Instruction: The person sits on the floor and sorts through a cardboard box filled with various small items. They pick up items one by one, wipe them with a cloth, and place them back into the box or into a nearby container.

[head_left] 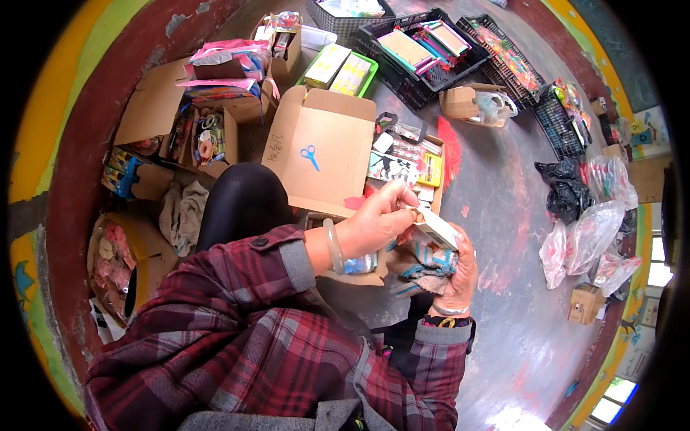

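Head view: the right hand [464,271] grips a slim white carton [437,228], with a striped cloth [425,264] bunched beneath it. The left hand [379,220] is nearly closed, its thumb and fingertips pinched together at the carton's upper-left end. The carton is held in front of the torso, above the floor [514,237]. Beyond the hands, blue-handled scissors [310,157] lie on an open cardboard lid [341,133]. Farther out stand a green basket [372,76] and a black plastic crate [389,77] of colored-edge boards [402,50].
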`<state>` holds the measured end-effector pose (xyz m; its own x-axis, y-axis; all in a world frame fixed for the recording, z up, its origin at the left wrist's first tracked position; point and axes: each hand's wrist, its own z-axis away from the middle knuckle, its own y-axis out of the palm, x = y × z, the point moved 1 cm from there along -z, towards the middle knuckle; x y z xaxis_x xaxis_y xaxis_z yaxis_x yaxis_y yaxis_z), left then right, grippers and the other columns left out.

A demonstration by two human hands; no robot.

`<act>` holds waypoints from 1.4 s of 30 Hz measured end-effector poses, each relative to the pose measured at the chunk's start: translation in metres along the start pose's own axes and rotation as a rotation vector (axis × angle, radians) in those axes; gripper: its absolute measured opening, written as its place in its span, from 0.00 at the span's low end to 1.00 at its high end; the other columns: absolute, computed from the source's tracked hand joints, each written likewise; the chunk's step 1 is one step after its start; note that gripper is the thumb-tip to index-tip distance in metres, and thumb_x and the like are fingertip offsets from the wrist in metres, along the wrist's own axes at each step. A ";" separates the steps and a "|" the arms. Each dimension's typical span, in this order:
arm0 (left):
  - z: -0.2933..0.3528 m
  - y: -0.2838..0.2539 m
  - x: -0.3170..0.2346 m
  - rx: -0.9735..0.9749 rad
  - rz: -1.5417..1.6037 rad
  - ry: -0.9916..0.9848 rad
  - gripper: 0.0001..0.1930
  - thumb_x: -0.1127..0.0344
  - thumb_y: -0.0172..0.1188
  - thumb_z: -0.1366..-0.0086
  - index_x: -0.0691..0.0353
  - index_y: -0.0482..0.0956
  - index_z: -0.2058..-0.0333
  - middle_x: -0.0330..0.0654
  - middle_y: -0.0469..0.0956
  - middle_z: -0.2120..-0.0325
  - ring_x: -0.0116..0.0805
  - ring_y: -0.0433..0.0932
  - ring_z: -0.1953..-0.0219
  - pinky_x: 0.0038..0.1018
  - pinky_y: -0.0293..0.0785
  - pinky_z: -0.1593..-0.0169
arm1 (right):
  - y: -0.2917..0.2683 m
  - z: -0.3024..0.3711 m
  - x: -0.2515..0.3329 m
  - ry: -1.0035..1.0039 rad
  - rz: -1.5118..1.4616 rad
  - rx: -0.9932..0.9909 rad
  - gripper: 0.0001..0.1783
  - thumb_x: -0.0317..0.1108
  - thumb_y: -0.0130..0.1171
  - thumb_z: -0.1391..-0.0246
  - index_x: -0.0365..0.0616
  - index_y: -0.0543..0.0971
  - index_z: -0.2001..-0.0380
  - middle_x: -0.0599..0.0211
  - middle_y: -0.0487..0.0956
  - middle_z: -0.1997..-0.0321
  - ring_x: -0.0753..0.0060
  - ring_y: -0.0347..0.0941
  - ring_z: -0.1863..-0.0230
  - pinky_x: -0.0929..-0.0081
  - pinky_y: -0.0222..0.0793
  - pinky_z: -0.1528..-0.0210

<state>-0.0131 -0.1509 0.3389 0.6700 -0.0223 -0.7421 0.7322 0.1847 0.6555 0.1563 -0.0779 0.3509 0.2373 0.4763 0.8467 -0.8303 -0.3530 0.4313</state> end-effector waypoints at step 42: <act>-0.008 -0.011 0.029 -0.150 0.450 -0.370 0.14 0.63 0.41 0.31 0.66 0.72 0.58 0.47 0.75 0.64 0.37 0.76 0.59 0.35 0.73 0.53 | 0.034 0.034 0.033 -0.857 1.384 0.273 0.21 0.33 0.71 0.69 0.45 0.79 0.65 0.66 0.75 0.74 0.61 0.69 0.73 0.69 0.67 0.70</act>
<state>-0.0028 -0.1459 0.3087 0.9282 -0.2448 -0.2804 0.3592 0.3917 0.8471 0.1533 -0.1019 0.4046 -0.2923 -0.8235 0.4862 -0.5495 -0.2715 -0.7902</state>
